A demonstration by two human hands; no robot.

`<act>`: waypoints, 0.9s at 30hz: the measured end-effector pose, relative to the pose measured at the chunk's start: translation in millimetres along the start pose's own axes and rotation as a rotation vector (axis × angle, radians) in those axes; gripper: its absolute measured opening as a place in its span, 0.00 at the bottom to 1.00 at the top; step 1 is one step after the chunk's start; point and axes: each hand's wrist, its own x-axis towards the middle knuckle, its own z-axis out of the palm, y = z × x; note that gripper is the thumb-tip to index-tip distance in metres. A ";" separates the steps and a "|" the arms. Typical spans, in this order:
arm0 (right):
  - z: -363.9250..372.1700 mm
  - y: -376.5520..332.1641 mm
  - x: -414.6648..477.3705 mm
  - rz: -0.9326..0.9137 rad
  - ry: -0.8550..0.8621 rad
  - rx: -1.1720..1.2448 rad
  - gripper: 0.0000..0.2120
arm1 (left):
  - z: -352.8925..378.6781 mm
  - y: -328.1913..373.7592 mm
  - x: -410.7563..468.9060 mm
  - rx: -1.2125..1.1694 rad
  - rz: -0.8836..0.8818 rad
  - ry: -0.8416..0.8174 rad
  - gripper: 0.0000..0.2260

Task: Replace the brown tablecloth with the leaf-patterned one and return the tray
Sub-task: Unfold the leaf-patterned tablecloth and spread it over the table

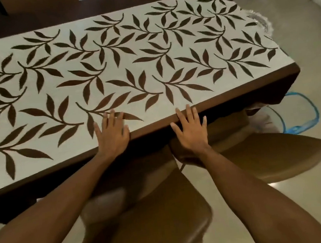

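Count: I see one pale cream tablecloth printed with dark brown leaf sprigs (146, 48), two hands, two chair seats and one blue-rimmed see-through basket (300, 116).
Cloth: it lies flat across the long table top and reaches the right end.
Edges: a dark brown band (233, 92) runs along the near side and hangs at the right corner; I cannot tell whether it is the cloth's border or another layer beneath.
Room: one tan padded chair seat (148, 223) sits under my arms and a second tan seat (271, 158) just to its right, both close to the near edge; pale floor (288, 216) lies open beyond them.
Left hand: my left hand (112, 133) lies palm down on the leaf print just inside the near edge, fingers straight and spread.
Right hand: my right hand (192, 131) lies flat over the brown band at the edge, fingers straight and apart, gripping nothing.
Gap: the hands are near each other, not touching.
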 end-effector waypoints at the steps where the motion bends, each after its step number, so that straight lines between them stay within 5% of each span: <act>1: -7.5 21.5 -3.5 -0.007 -0.001 0.019 0.30 | 1.3 19.2 -2.7 0.003 -0.048 0.004 0.26; 5: -21.4 45.3 -13.6 -0.029 -0.081 0.146 0.30 | 1.5 59.7 -15.0 -0.004 -0.195 -0.037 0.27; 15: -51.7 65.2 46.7 -0.401 -0.137 -0.001 0.29 | 20.0 167.6 3.5 0.078 0.024 0.020 0.24; 25: -101.4 271.7 137.3 0.146 0.121 -0.021 0.32 | 66.7 272.5 109.9 -0.018 0.071 0.027 0.25; 27: -112.5 283.6 149.1 0.120 0.138 -0.033 0.31 | 73.6 292.0 122.2 -0.017 0.084 0.006 0.25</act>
